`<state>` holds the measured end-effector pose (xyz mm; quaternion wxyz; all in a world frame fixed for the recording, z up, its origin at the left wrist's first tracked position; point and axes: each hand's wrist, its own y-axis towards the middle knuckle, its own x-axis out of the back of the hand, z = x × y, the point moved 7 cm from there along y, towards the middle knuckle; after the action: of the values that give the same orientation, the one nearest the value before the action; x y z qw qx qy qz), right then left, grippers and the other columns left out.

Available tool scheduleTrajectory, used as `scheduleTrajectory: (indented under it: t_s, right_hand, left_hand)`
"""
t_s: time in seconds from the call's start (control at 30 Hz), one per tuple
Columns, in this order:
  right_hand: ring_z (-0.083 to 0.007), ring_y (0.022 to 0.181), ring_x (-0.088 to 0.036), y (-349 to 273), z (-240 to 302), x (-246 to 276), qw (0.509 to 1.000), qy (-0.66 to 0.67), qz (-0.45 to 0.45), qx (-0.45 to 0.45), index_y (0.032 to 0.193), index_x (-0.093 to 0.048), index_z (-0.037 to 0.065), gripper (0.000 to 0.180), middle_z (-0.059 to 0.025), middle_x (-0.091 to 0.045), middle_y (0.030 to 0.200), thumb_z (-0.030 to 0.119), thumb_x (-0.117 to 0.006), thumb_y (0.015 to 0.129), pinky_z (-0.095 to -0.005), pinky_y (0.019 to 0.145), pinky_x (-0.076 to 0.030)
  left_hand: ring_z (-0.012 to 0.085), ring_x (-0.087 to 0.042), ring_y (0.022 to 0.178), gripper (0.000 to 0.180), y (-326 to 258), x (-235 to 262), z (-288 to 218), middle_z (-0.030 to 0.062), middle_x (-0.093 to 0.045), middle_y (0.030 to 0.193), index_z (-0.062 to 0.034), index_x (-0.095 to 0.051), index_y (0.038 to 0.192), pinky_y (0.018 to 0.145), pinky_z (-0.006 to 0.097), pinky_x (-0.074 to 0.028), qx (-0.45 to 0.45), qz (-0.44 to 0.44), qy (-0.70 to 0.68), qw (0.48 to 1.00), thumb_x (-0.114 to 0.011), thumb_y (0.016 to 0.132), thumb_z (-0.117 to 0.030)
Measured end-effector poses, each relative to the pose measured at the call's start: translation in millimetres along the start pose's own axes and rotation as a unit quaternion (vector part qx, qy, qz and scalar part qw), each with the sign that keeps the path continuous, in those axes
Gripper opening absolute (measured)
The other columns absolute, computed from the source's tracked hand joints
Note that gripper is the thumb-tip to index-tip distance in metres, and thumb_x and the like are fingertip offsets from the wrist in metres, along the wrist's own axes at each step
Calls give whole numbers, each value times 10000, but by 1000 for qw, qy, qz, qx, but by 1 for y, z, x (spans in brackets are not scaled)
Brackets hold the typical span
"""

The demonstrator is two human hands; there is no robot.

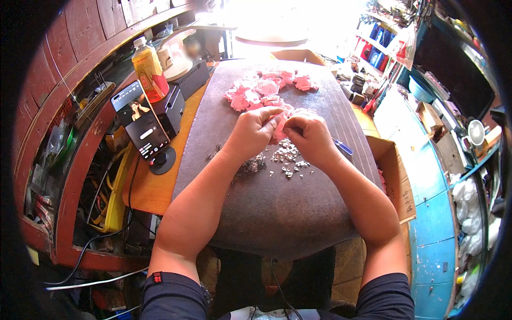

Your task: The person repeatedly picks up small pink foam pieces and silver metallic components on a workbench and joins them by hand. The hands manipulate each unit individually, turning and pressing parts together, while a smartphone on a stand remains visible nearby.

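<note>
A pink artificial flower (279, 129) is held up between my two hands over the dark table board (288, 213). My left hand (253, 130) pinches its left side between thumb and fingers. From the right, my right hand (313, 137) closes thumb and forefinger on its edge; whether a small part is also between those fingertips is hidden. Just below the hands lie many small white and silvery pieces (288, 154). Left of them sits a heap of thin dark metal bits (253, 163). Beyond my hands, pink artificial flowers (256, 88) are piled loosely.
A slim blue-handled tool (342, 147) lies right of my right hand. On the left stand a phone (140, 120) on a round stand, a drink bottle (149, 72) and a dark box (172, 109). An open cardboard box (397, 176) adjoins the board's right edge, near blue cabinets (432, 218).
</note>
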<state>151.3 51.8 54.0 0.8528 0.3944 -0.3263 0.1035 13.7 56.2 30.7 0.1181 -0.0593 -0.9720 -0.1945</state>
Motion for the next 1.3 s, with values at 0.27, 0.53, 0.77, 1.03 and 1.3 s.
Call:
scheduleTrajectory:
  t_s: [0.27,0.53,0.77,1.03,1.3]
  right_hand:
    - [-320,766,-633,-3,2,-3,999,-37,-17,21,765,-660,46,87,-134,-644,777,126,-642,795,-406,720,-490]
    - [-329,816,-646,-4,10,-4,996,-83,7,10,780,-664,77,136,-133,-657,831,194,-621,833,-425,741,-503]
    - [-334,822,-646,-5,7,-6,995,-92,7,24,798,-655,80,147,-136,-655,837,205,-603,855,-434,744,-502]
    - [-336,767,-638,-5,12,1,992,-102,-57,52,799,-661,81,110,-124,-646,810,176,-622,839,-437,694,-499]
    - [-333,747,-633,-8,24,1,991,-80,-15,108,857,-686,105,93,-114,-640,826,135,-682,768,-436,669,-502]
  left_hand:
    - [65,-622,721,289,1,-3,4,65,-688,899,40,-623,1203,639,234,-548,-1,19,15,1000,-576,975,-132]
    - [57,-601,699,286,0,-2,3,53,-691,860,34,-637,1187,607,228,-526,2,13,36,999,-592,970,-146]
    - [60,-601,696,282,1,-3,2,51,-692,858,32,-640,1182,605,241,-529,-6,13,32,999,-594,968,-146]
    - [72,-621,732,272,0,-1,1,65,-692,918,47,-630,1178,618,240,-540,18,2,-17,1000,-574,972,-120]
    - [109,-638,806,276,9,6,7,129,-645,1160,75,-609,1199,627,243,-555,-30,-1,-32,999,-515,979,-62]
